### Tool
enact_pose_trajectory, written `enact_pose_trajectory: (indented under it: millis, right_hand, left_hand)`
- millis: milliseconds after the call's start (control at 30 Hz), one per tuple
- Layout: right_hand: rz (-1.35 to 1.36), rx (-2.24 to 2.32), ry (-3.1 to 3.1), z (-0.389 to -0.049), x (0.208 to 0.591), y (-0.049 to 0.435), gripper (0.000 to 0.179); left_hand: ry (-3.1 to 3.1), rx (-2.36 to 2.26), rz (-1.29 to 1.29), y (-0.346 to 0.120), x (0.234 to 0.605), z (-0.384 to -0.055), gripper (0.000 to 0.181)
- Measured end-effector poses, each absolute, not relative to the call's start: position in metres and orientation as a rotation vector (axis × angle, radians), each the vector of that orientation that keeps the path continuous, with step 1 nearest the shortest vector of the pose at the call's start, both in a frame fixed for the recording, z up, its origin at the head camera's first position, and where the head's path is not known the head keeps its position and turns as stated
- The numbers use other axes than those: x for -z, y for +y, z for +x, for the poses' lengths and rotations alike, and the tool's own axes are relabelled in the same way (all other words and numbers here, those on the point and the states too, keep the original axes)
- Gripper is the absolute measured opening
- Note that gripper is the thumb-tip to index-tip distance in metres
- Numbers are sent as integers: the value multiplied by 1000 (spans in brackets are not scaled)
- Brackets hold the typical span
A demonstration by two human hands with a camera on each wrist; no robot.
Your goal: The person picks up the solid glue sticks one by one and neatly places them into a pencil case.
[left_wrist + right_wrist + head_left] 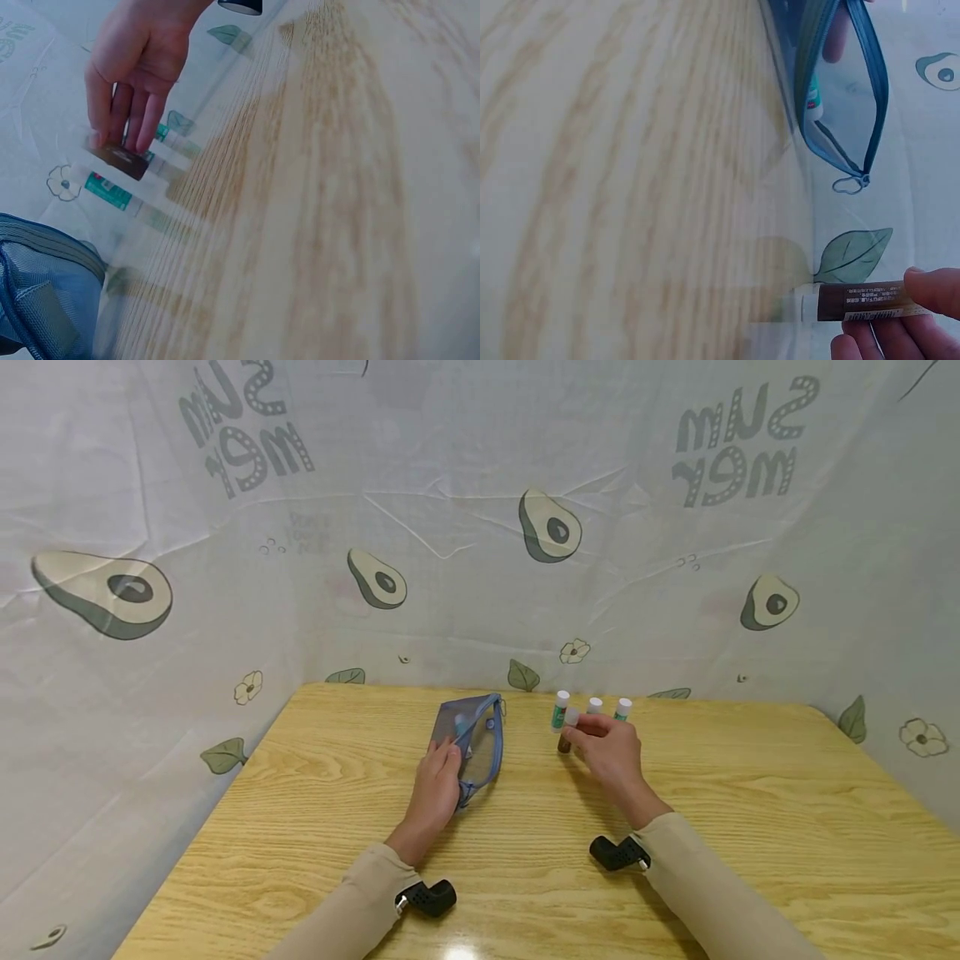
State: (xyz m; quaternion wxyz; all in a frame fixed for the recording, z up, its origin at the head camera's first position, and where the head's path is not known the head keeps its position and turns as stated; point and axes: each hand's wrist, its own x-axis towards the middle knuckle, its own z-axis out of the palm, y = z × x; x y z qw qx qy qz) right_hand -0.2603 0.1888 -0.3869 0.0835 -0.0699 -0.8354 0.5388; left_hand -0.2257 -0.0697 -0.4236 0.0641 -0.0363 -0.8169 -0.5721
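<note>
My left hand point(437, 783) holds a blue mesh zipper pouch point(497, 758) by its near left side, and the zipped mouth gapes towards the right. Inside the pouch lies a glue stick point(814, 103) with a green label, partly seen through the mesh. With thumb and fingertips, my right hand point(613, 755) pinches a brown glue stick point(871, 301) near its white cap. It is upright; whether its base touches the table cannot be told. Just behind that hand stand three white-capped glue sticks with green labels, the leftmost glue stick point(558, 717) showing most.
The wooden table point(360, 760) ends at the back against a pale curtain point(450, 635) printed with avocados and leaves. A black wrist camera point(427, 899) sits on the left sleeve and another black camera point(617, 853) on the right.
</note>
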Motion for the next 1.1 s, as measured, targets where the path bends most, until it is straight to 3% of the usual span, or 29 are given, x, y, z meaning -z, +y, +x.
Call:
enact_pose_trajectory:
  millis: [1100]
  right_hand:
    - [-163, -1681, -2423, -260, 340, 180, 44]
  left_hand:
    - [-2498, 1727, -117, -71, 421, -227, 55]
